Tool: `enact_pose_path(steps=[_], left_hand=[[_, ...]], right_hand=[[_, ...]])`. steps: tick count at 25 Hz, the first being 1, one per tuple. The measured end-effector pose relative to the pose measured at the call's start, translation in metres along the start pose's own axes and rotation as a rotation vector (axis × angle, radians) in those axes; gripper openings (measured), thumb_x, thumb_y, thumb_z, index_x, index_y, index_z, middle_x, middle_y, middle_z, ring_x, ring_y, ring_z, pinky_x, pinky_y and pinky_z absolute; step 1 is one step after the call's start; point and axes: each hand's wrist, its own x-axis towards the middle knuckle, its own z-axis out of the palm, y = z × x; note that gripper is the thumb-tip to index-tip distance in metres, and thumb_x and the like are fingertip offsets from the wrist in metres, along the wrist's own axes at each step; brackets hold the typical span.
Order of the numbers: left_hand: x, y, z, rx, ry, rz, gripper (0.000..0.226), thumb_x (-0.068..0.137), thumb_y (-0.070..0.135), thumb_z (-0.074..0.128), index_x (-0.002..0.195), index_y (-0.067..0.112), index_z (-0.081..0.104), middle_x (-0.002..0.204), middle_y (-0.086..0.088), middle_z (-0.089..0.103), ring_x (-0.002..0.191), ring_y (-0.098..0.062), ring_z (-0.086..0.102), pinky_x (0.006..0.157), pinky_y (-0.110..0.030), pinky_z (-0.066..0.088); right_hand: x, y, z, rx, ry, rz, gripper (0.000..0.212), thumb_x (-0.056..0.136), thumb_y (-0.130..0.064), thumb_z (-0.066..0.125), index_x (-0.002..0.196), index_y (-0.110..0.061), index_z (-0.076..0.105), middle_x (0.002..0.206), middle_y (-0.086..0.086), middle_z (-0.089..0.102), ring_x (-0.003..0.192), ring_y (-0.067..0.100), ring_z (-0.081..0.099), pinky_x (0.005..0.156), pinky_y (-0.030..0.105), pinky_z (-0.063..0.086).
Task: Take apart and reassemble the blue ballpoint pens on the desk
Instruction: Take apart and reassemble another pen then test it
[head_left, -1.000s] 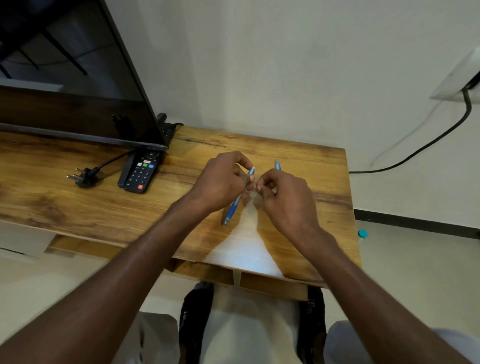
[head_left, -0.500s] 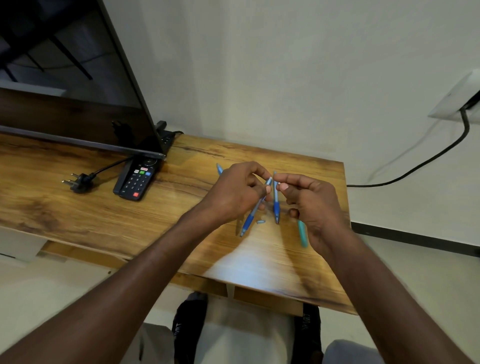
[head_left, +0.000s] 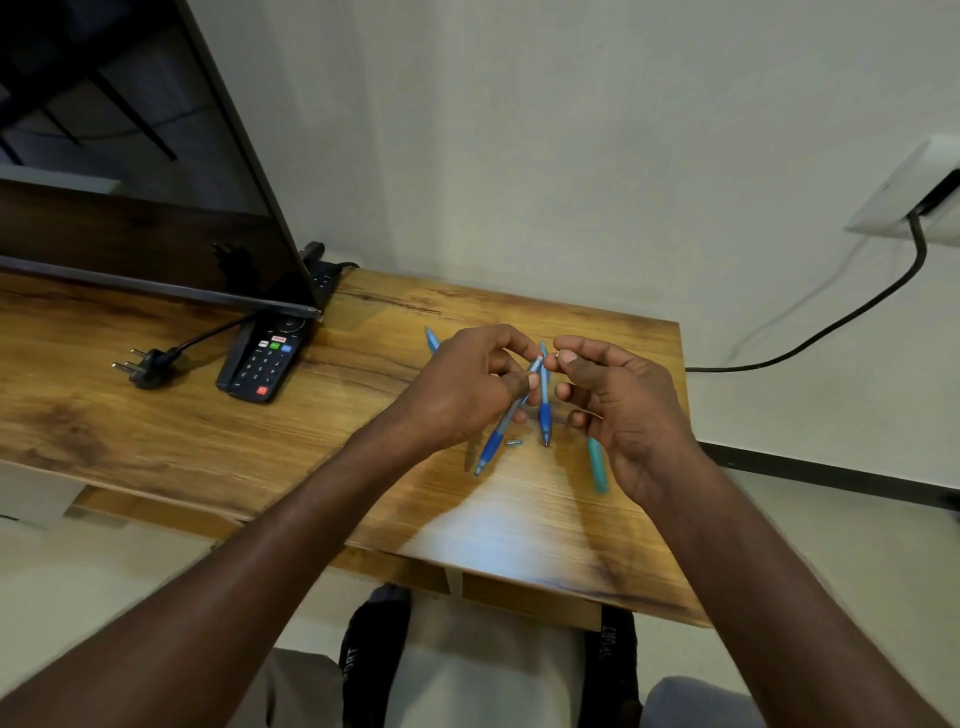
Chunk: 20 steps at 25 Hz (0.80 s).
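A person's left hand pinches a blue pen above the wooden desk, the right hand now pinching only at its upper end. A second pen, a teal piece and a small part have come into view on the desk since a second ago, suggesting disassembly is underway.

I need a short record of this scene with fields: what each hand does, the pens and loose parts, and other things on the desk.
left hand: grips a tilted blue pen, tip down
right hand: pinches at that pen's top end
second blue pen: between the hands; whether it is held cannot be told
loose parts: small grey piece and teal barrel lie on the desk
other things: remote, plug, screen
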Motion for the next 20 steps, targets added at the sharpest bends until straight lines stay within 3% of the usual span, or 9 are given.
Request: enact_pose_path(steps=[8,13,20], left_hand=[[-0.0038,0.0038,-0.0006,-0.054,-0.035,0.026,0.024,0.1,0.009,0.07,0.123,0.014,0.066,0.092,-0.005,0.082,0.077,-0.017,0.08,0.055,-0.011,0.05],[-0.0045,0.0041,-0.0012,-0.056,-0.048,0.04,0.024,0.099,0.011,0.07,0.123,0.015,0.066,0.091,-0.003,0.082,0.079,-0.018,0.08,0.055,-0.011,0.05],[-0.0044,0.0053,-0.0022,-0.035,-0.048,0.056,0.026,0.099,0.011,0.071,0.124,0.015,0.067,0.092,-0.004,0.082,0.081,-0.013,0.079,0.055,-0.01,0.05]], right_hand=[[-0.002,-0.0023,0.001,0.012,-0.006,0.0,0.015,0.099,-0.007,0.069,0.112,-0.008,0.076,0.1,0.011,0.082,0.076,0.015,0.076,0.057,0.026,0.043],[-0.0021,-0.003,0.0012,0.025,-0.017,-0.001,0.014,0.1,-0.008,0.068,0.112,-0.009,0.076,0.09,0.004,0.082,0.073,0.012,0.074,0.057,0.026,0.043],[-0.0016,-0.002,0.001,-0.001,-0.019,-0.007,0.012,0.101,-0.009,0.067,0.109,-0.011,0.077,0.093,0.005,0.082,0.082,0.018,0.073,0.057,0.025,0.044]])
